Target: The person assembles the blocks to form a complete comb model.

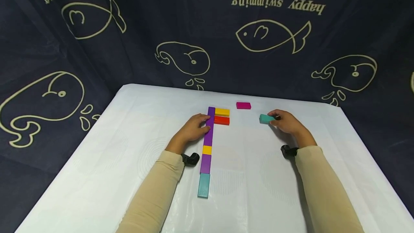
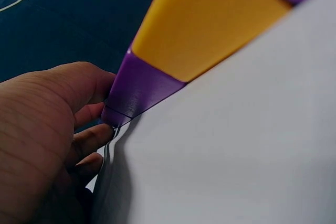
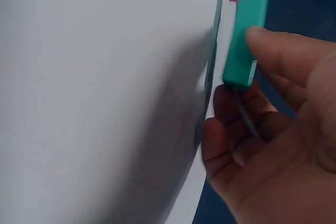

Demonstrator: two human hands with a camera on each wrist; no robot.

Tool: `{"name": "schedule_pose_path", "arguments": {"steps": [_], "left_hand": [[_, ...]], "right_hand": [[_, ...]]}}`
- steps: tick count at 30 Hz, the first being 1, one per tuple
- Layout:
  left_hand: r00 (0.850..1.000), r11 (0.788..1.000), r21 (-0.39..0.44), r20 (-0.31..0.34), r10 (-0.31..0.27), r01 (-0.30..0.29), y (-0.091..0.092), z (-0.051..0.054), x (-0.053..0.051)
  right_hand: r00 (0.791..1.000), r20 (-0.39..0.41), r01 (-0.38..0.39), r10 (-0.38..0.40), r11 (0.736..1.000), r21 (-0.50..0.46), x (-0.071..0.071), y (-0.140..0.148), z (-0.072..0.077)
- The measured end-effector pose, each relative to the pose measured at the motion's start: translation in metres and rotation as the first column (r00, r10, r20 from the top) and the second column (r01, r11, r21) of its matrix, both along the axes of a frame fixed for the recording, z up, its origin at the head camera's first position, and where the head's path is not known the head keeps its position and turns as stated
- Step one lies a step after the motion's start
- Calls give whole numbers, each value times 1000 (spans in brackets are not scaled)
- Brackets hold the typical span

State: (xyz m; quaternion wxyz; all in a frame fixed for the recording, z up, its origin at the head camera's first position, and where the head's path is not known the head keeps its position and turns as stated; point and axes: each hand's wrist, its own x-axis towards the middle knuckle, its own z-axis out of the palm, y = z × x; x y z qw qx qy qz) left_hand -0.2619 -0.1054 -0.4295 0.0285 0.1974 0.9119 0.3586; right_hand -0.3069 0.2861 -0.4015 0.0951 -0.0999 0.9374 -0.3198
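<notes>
A long row of flat blocks runs front to back across the white table. It has purple blocks [image 1: 208, 137] at the far part, a yellow block [image 2: 210, 24], another purple block [image 1: 205, 164] and a teal block [image 1: 203, 186] nearest me. My left hand [image 1: 193, 128] rests at the row's left side, its fingertips touching the far purple part. Against that part's right side lie a yellow block [image 1: 222, 112] and a red block [image 1: 221, 120]. Off to the right, my right hand [image 1: 286, 122] pinches a teal-green block [image 3: 247, 35] between thumb and fingers.
A magenta block [image 1: 243, 105] lies alone near the back of the white table [image 1: 252, 190], between the row and my right hand. Dark cloth [image 1: 223, 71] printed with fish and whales hangs just behind the table's far edge.
</notes>
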Motion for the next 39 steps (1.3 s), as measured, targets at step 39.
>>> {"name": "schedule_pose_path", "arguments": {"steps": [39], "left_hand": [[1000, 1000, -8, -24, -8, 8, 0, -1, 0]], "right_hand": [[990, -32, -142, 140, 983, -117, 29, -99, 7]]}}
